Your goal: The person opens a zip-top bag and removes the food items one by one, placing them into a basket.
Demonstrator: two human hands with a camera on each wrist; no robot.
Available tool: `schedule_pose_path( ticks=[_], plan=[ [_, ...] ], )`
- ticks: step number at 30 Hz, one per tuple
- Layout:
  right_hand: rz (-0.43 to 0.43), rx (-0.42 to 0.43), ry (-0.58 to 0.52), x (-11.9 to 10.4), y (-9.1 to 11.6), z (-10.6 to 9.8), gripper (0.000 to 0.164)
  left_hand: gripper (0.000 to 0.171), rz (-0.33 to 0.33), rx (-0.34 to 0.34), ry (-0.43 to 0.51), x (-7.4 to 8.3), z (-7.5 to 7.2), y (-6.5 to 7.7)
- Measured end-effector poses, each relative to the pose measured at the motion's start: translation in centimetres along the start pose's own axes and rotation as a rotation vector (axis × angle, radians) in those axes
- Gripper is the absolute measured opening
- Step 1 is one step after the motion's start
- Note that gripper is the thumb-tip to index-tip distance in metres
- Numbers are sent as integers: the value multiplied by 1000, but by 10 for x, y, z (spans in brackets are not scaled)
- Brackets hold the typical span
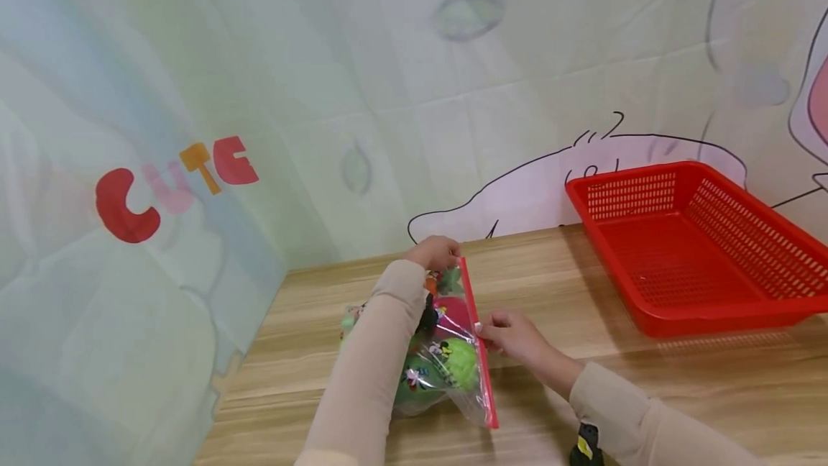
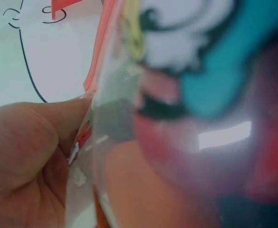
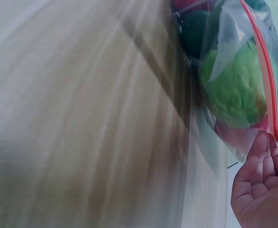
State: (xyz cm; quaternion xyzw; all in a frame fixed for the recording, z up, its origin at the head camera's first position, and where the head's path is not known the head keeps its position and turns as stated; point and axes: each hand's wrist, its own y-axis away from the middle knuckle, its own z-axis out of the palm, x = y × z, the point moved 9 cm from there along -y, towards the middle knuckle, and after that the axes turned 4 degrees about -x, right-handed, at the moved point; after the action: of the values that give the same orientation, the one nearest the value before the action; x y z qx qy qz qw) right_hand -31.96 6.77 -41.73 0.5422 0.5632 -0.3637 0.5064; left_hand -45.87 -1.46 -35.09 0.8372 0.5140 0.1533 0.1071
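A clear zip bag (image 1: 423, 390) lies on the wooden table, filled with colourful toy pieces. Through its film show a light green cabbage-like toy (image 1: 461, 363) and a dark pink round one (image 1: 453, 313). A red zip strip (image 1: 486, 387) runs along its right edge. My left hand (image 1: 438, 252) pinches the far end of that strip, its forearm crossing over the bag. At the strip's middle, my right hand (image 1: 511, 334) pinches the small white slider (image 1: 478, 327) between thumb and fingers. The right wrist view shows those fingertips (image 3: 263, 142) right at the strip.
A red plastic basket (image 1: 688, 254) with latticed sides stands on the table (image 1: 530, 272) to the right. Behind the table hangs a printed cloth backdrop (image 1: 362, 92). Below my right sleeve a small black object with a yellow mark (image 1: 586, 444) shows.
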Motion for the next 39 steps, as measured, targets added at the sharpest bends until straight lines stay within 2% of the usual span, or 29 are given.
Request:
schedule_pose_path(
  ticks=[5, 10, 14, 22, 33, 36, 39],
  plan=[
    [-27, -45, -16, 5, 10, 4, 20, 11, -4, 0, -23, 0, 0, -4],
    [-70, -130, -87, 6, 20, 12, 26, 12, -5, -4, -27, 1, -1, -4],
    [-84, -155, -103, 7, 28, 13, 27, 14, -9, -6, -2, 1, 0, -2],
    [-114, -200, -150, 12, 45, 21, 24, 16, -9, -3, -34, -1, 1, -2],
    [-109, -170, -22, 12, 61, 20, 23, 15, -26, -3, -17, -2, 1, -6],
    [-103, -179, 2, 11, 65, 19, 24, 14, -44, -11, -23, -5, 2, -8],
    [-137, -210, 17, 9, 69, 20, 27, 15, -61, -16, -27, -8, 3, -10]
  ],
)
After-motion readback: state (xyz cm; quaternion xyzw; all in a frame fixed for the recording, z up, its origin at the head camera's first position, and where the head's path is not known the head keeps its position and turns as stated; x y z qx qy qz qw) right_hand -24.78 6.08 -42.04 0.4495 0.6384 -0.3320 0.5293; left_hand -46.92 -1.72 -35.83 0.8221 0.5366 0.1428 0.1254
